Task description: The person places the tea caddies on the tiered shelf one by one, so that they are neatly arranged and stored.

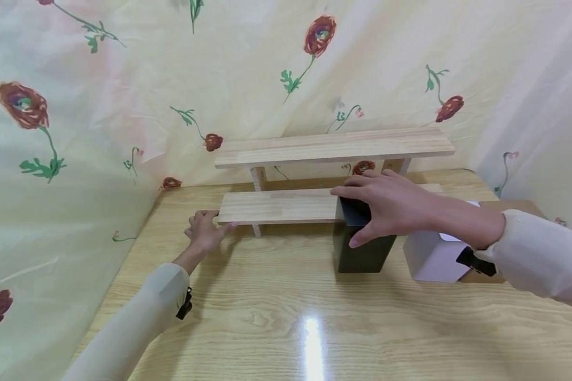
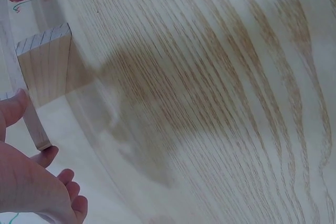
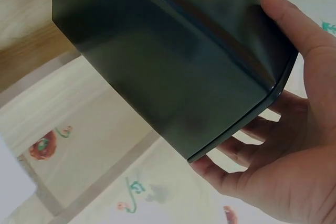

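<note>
Two hands in view over a wood-grain bench (image 1: 248, 317), both occupied. Left hand (image 1: 202, 233): at the left end of the lower board (image 1: 276, 205) of a two-tier pale wooden rack. Thumb and index finger pinch the board end; remaining fingers bent, clear of the wood in the left wrist view. Right hand (image 1: 391, 203): spread wide across the upper end of a black box (image 1: 362, 254), thumb on one side, fingers round the other, gripping it.

Black box position: in front of the lower board, toward its right half, hiding part of it. Box roughly upright in the head view. Whether its base touches the bench: cannot tell.

Rack: upper board (image 1: 333, 145) set behind and above the lower one, carried on short posts, the left post (image 1: 257, 179) plainly visible. Rack stands at the back of the bench.

Right of the black box, and apart from it: a white box (image 1: 431, 256), partly hidden by the right forearm. A brown box (image 1: 519, 206) sits just beside it, further right, also partly covered by the arm.

Surroundings: flower-printed cloth (image 1: 248, 63) behind the bench and at the sides. Both sleeves white; dark strap (image 1: 185, 304) at the left cuff.
</note>
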`<state>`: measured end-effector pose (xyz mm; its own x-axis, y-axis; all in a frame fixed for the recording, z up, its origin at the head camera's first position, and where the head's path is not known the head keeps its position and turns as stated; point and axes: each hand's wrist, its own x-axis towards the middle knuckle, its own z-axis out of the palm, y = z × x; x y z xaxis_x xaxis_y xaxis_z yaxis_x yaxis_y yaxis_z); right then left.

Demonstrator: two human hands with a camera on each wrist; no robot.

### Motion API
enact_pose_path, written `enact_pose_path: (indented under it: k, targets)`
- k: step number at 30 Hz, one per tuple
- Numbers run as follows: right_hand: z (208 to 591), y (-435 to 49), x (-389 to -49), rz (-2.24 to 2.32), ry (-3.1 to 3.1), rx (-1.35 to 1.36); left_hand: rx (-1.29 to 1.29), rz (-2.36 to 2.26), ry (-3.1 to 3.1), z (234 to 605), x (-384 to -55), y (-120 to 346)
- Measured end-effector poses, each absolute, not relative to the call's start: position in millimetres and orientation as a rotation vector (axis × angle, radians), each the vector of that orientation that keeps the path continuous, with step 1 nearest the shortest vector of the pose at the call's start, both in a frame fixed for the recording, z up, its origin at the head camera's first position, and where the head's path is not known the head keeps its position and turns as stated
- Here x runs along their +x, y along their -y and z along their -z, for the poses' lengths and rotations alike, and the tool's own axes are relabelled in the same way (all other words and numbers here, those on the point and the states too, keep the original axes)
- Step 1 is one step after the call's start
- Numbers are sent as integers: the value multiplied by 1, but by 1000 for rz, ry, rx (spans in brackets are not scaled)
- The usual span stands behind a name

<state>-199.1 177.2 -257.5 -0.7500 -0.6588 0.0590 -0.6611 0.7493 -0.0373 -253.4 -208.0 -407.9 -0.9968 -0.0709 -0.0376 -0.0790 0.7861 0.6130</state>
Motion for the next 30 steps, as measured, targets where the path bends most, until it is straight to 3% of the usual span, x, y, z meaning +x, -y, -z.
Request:
enact_pose_path:
  k: [30]
  targets:
    - [225,-125,-207,-165,2831,1304,-121,-991,-2968,408,-256,209]
